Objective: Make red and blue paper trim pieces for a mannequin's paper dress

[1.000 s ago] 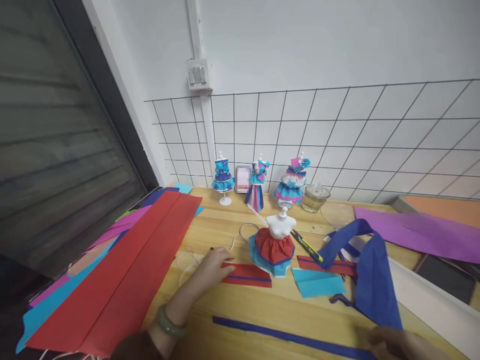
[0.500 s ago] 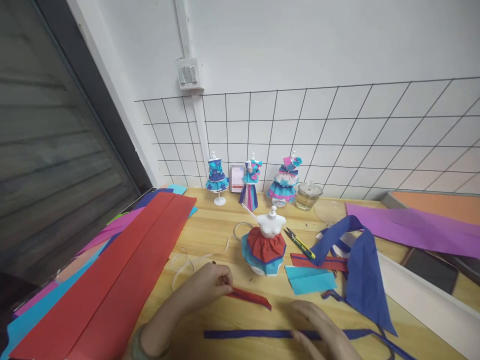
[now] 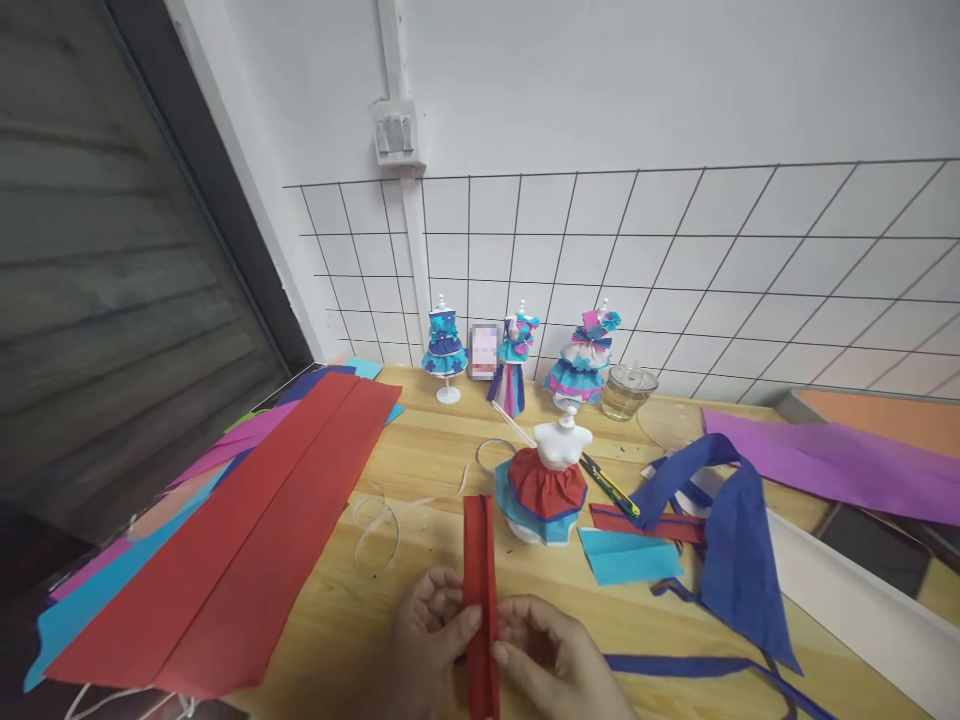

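A red paper strip (image 3: 477, 560) with a dark blue edge stands lengthwise between my hands at the front of the table. My left hand (image 3: 435, 640) pinches its left side, thumb lying on the red face. At the right edge, my right hand (image 3: 551, 650) grips the same strip between thumb and fingers. Just behind is a small white mannequin (image 3: 562, 442) wearing a gathered red skirt (image 3: 547, 485) over a light blue layer (image 3: 517, 515). A narrow dark blue strip (image 3: 675, 664) lies on the table and runs behind my right hand.
Large red paper sheets (image 3: 300, 500) cover the left side over other colours. Three dressed mannequins stand at the back, one in blue (image 3: 445, 345), beside a glass cup (image 3: 628, 390). A yellow-green cutter (image 3: 611, 485), blue paper (image 3: 750, 570) and purple paper (image 3: 825, 460) lie on the right.
The red strip, held low by my left hand alone before, is now unfolded longer and turned upright. My right hand has come in from the right and taken hold of it.
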### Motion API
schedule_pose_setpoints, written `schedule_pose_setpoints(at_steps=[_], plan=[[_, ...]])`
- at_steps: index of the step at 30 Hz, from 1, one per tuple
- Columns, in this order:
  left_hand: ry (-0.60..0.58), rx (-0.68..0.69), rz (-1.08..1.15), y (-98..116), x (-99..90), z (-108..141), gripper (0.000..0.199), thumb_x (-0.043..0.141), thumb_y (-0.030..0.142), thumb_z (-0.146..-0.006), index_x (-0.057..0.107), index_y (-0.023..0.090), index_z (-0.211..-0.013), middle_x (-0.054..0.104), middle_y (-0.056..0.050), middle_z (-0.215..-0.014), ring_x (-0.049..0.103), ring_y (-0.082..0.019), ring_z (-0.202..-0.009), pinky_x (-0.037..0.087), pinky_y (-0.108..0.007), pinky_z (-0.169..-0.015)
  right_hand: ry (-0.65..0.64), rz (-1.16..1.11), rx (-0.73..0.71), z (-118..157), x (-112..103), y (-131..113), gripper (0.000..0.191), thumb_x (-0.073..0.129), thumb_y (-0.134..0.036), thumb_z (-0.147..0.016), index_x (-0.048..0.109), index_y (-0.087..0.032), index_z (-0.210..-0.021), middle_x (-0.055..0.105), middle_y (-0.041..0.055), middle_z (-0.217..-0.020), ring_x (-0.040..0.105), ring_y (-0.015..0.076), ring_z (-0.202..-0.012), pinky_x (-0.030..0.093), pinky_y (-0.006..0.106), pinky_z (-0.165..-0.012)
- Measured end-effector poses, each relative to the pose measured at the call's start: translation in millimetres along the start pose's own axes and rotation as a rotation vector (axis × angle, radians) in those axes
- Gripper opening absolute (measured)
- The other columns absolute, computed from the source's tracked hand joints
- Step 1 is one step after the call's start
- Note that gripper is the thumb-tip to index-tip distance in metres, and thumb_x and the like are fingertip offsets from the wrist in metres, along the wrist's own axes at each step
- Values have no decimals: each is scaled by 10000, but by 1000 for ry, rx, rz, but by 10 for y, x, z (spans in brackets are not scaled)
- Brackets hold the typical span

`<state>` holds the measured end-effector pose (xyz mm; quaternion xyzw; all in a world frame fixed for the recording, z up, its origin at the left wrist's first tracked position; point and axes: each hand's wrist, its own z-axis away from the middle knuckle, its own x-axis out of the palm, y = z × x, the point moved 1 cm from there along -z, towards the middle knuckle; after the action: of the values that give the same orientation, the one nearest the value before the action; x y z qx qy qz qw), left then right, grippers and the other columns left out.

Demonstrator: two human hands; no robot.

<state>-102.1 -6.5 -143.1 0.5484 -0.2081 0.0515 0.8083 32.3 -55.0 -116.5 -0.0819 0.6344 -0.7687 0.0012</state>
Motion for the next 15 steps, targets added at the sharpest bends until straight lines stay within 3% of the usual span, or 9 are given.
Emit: schedule_pose_setpoints(at_steps=[2,7,11,15], plan=[[69,1,84,-57,-1,12,477,833,341,-482,531,163,-804,643,-19,-689,596,-131,-605,457,-231,-568,-8,0,12,-11,41,-21,558,632,-594,-697,618,-130,-1007,673,149,-1017,638,240,-944,468,366,-887],[112,-47,255,-44,66,31,532,831,268,-489,517,174,-908,659,-41,-820,635,-169,-749,492,-270,-669,-4,183,-69,-29,39,42,494,584,-516,-778,599,-150,-1110,670,121,-1061,631,224,-938,459,361,-902],[94,-69,311,-74,108,42,561,805,224,-510,499,192,-979,649,-39,-829,644,-180,-787,498,-292,-723,115,366,-87,-98,-184,161,459,420,-507,-872,663,-135,-982,700,129,-930,650,240,-848,507,351,-780],[35,-163,225,-175,15,43,507,784,196,-542,486,188,-951,629,-24,-737,635,-154,-729,500,-302,-758,238,621,-165,-165,-492,181,384,411,-432,-885,675,-157,-932,693,125,-936,645,232,-850,494,331,-788]])
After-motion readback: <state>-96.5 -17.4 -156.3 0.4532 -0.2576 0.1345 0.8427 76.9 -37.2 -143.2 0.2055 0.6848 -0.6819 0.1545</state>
